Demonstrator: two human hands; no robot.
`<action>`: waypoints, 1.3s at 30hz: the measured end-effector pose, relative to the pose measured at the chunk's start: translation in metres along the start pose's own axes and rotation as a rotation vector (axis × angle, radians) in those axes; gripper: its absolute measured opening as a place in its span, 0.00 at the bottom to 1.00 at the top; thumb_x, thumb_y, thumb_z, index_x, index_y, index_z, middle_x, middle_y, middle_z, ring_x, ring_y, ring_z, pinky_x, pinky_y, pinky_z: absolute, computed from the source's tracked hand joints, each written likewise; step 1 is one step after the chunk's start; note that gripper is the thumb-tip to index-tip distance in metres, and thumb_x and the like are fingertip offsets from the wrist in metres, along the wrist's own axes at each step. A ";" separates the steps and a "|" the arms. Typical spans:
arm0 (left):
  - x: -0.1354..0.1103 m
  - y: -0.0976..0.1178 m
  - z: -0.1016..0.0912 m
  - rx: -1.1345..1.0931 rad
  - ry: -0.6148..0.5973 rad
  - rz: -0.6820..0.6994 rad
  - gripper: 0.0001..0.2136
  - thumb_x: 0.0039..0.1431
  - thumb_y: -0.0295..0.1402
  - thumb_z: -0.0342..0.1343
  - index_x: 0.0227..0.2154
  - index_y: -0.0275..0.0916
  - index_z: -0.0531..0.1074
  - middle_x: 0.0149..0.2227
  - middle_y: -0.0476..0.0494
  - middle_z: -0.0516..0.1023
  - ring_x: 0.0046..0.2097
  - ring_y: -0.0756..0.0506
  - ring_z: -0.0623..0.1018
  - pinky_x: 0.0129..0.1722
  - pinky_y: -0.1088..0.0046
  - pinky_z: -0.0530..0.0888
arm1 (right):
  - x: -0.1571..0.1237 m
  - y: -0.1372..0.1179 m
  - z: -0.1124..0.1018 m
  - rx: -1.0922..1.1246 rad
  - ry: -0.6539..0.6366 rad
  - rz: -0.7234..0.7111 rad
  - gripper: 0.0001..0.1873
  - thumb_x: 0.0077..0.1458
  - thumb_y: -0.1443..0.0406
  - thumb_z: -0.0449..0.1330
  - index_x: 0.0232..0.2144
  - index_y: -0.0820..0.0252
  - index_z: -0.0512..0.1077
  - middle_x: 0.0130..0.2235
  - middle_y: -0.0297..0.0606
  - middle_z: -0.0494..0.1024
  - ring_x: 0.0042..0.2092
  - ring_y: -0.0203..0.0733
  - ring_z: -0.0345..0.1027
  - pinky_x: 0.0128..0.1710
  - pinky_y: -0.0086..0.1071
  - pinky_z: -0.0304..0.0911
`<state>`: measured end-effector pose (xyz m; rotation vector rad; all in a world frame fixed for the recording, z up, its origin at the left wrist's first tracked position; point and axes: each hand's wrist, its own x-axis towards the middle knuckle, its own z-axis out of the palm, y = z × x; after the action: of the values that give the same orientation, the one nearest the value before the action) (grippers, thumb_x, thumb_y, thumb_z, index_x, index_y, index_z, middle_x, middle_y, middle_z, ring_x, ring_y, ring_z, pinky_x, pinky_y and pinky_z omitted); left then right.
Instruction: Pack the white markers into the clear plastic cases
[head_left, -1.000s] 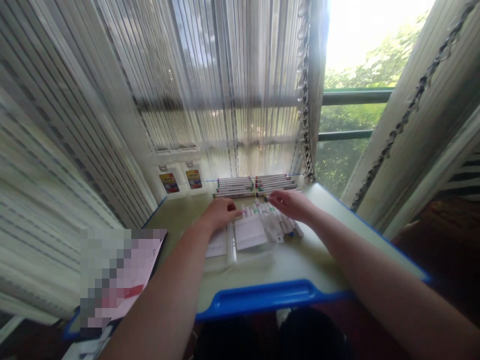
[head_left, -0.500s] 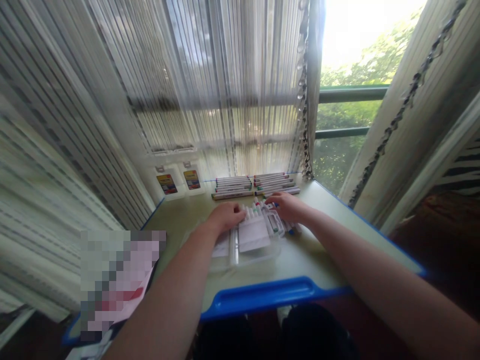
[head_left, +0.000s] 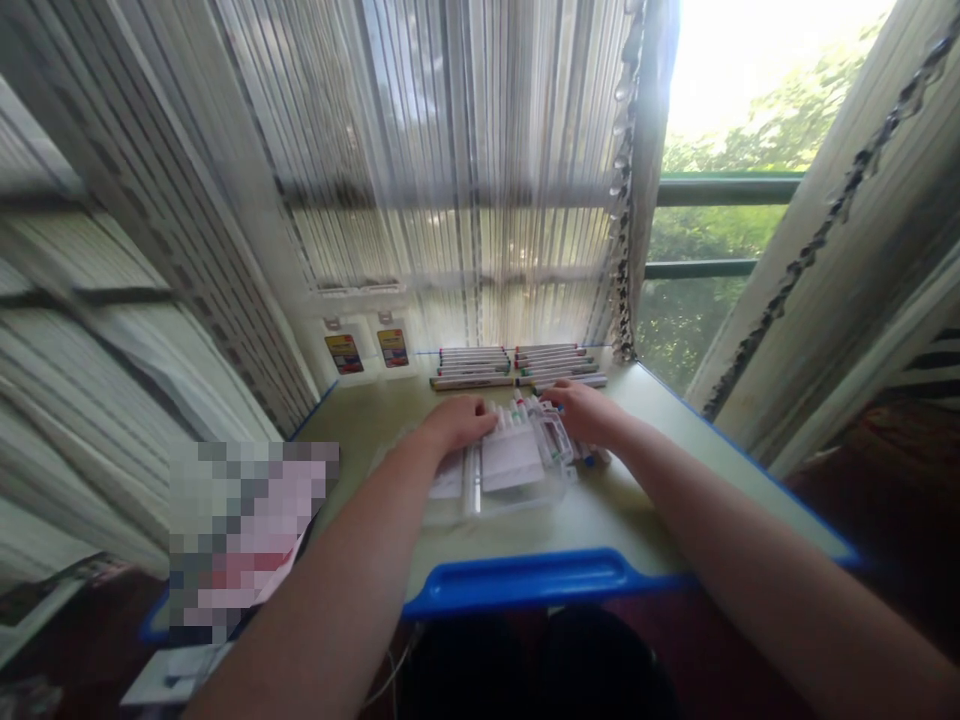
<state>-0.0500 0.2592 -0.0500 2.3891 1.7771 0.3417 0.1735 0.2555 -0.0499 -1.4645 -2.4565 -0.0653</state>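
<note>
A clear plastic marker case (head_left: pixel 517 495) lies opened out on the table, with a white paper insert (head_left: pixel 511 458) in its right half. Several white markers (head_left: pixel 504 418) stand in a row above that insert. My left hand (head_left: pixel 459 422) rests over the case's middle, its fingers curled in against the row's left end; what they grip is hidden. At the row's right end, my right hand (head_left: pixel 586 410) is closed, fingertips pinching at a marker whose body is mostly hidden. Loose markers (head_left: pixel 596 455) lie under my right wrist, beside the case's handle (head_left: pixel 556 437).
Two rows of markers, a left one (head_left: pixel 472 368) and a right one (head_left: pixel 559 366), line the far edge. Another clear case (head_left: pixel 367 350) stands upright at the back left. A blue tray rim (head_left: pixel 525 580) borders the near edge. Curtains (head_left: pixel 480 150) hang behind.
The view has shifted slightly, so the scene sits a little farther right. Both hands stay at the marker row, with only slight finger movement.
</note>
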 end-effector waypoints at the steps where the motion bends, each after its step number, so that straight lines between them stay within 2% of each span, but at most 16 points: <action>1: 0.000 0.000 0.000 0.001 0.006 0.009 0.13 0.51 0.43 0.48 0.26 0.39 0.72 0.28 0.46 0.75 0.30 0.47 0.71 0.26 0.73 0.59 | 0.000 -0.002 -0.002 -0.015 -0.013 0.009 0.11 0.51 0.67 0.56 0.37 0.61 0.75 0.39 0.42 0.75 0.39 0.41 0.69 0.37 0.28 0.60; 3: -0.001 -0.001 0.000 -0.008 0.008 0.027 0.14 0.51 0.43 0.49 0.25 0.38 0.71 0.27 0.46 0.74 0.29 0.48 0.70 0.26 0.73 0.59 | -0.001 -0.007 -0.005 -0.042 -0.043 0.024 0.09 0.51 0.64 0.57 0.33 0.62 0.75 0.37 0.43 0.76 0.37 0.42 0.69 0.35 0.28 0.60; 6: 0.000 -0.005 0.000 -0.066 -0.011 0.028 0.14 0.50 0.44 0.50 0.24 0.38 0.71 0.25 0.47 0.73 0.28 0.49 0.69 0.26 0.74 0.59 | -0.002 -0.014 -0.007 -0.062 -0.094 0.082 0.12 0.50 0.58 0.58 0.30 0.61 0.76 0.35 0.44 0.77 0.36 0.44 0.70 0.32 0.29 0.60; 11: 0.001 -0.013 -0.003 -0.108 -0.027 -0.012 0.20 0.45 0.53 0.53 0.24 0.38 0.69 0.25 0.49 0.72 0.28 0.49 0.69 0.25 0.74 0.59 | -0.002 -0.019 -0.005 -0.047 -0.117 0.210 0.14 0.52 0.56 0.56 0.30 0.58 0.77 0.35 0.46 0.79 0.35 0.47 0.72 0.29 0.31 0.60; 15: 0.001 -0.016 -0.006 -0.083 -0.047 -0.040 0.23 0.42 0.57 0.54 0.26 0.39 0.69 0.28 0.46 0.74 0.29 0.47 0.71 0.25 0.73 0.59 | -0.002 -0.018 -0.003 -0.039 -0.082 0.198 0.12 0.50 0.57 0.57 0.28 0.57 0.78 0.35 0.45 0.80 0.35 0.46 0.72 0.27 0.30 0.59; 21: -0.001 -0.017 -0.008 -0.071 -0.097 -0.037 0.25 0.44 0.59 0.52 0.26 0.39 0.71 0.30 0.44 0.75 0.29 0.46 0.71 0.26 0.72 0.60 | -0.001 -0.017 -0.004 -0.009 -0.118 0.239 0.15 0.47 0.54 0.59 0.25 0.57 0.78 0.29 0.44 0.79 0.30 0.42 0.71 0.24 0.28 0.56; 30: -0.002 -0.016 -0.008 -0.056 -0.098 -0.039 0.25 0.46 0.59 0.49 0.25 0.39 0.70 0.29 0.44 0.75 0.29 0.47 0.70 0.27 0.73 0.59 | -0.001 -0.018 -0.008 -0.006 -0.145 0.232 0.16 0.44 0.51 0.60 0.25 0.56 0.79 0.30 0.45 0.79 0.30 0.44 0.71 0.24 0.30 0.56; 36: -0.003 -0.014 -0.008 -0.044 -0.077 -0.018 0.25 0.47 0.60 0.48 0.23 0.39 0.68 0.25 0.47 0.71 0.27 0.49 0.67 0.25 0.73 0.56 | 0.001 -0.017 -0.005 0.054 -0.124 0.252 0.15 0.43 0.53 0.60 0.20 0.58 0.76 0.24 0.42 0.76 0.24 0.38 0.64 0.22 0.29 0.51; 39: -0.004 -0.015 -0.008 -0.074 -0.076 -0.002 0.25 0.48 0.59 0.48 0.22 0.39 0.67 0.24 0.48 0.70 0.26 0.50 0.65 0.24 0.73 0.55 | 0.002 -0.008 -0.001 0.183 -0.090 0.235 0.16 0.43 0.55 0.58 0.15 0.61 0.71 0.17 0.34 0.66 0.21 0.33 0.56 0.21 0.27 0.47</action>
<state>-0.0674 0.2597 -0.0462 2.3170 1.7037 0.3066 0.1657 0.2532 -0.0473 -1.6917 -2.2681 0.2717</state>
